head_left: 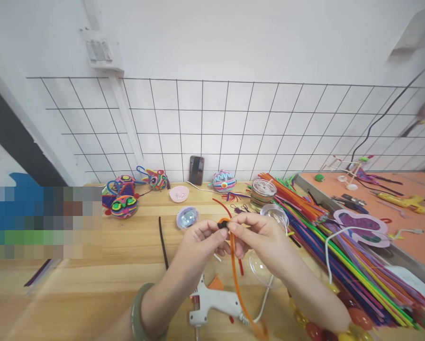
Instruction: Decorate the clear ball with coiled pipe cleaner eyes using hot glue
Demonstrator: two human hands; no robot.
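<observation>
Head-worn view, facing forward and down, close above wooden table [127,258], wall [233,42] beyond

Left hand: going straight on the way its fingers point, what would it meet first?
Beyond the small black piece it pinches, the left hand would likely meet the right hand first, though one view leaves depth unclear.

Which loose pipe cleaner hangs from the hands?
The long orange fuzzy pipe cleaner, hanging between left hand and right hand; the black one and red one lie on the wooden table.
</observation>
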